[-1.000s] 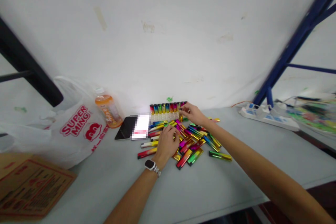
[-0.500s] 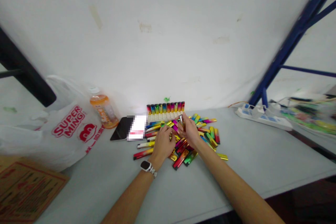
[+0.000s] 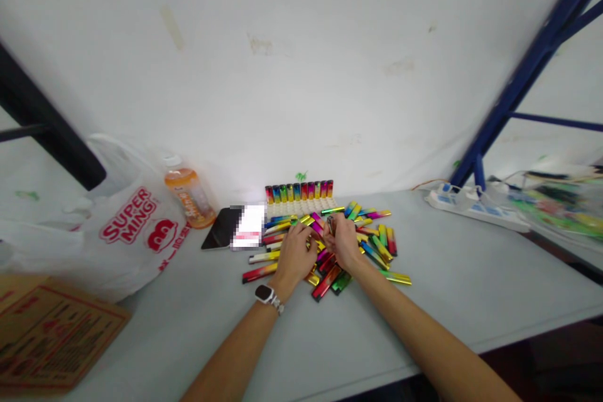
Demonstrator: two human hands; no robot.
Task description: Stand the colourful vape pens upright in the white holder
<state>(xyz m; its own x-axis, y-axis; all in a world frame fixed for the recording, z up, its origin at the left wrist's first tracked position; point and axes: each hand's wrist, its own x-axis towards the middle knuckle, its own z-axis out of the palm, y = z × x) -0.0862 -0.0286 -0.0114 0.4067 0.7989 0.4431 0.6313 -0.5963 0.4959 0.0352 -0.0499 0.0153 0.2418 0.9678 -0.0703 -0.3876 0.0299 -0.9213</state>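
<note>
Against the wall, the rack (image 3: 301, 200) already stands one row of lighters upright; most of your lighter pile (image 3: 372, 242) is unsorted on the table (image 3: 424, 320). Your right hand (image 3: 343, 245) pinches what looks like one lighter (image 3: 330, 225), while your left hand (image 3: 294, 257) rests curled on the pile, grip unclear.

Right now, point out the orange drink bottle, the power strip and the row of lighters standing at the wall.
orange drink bottle (image 3: 187, 198), head view, on its label.
power strip (image 3: 475, 208), head view, on its white body.
row of lighters (image 3: 299, 191), head view, on the coloured tops.
</note>
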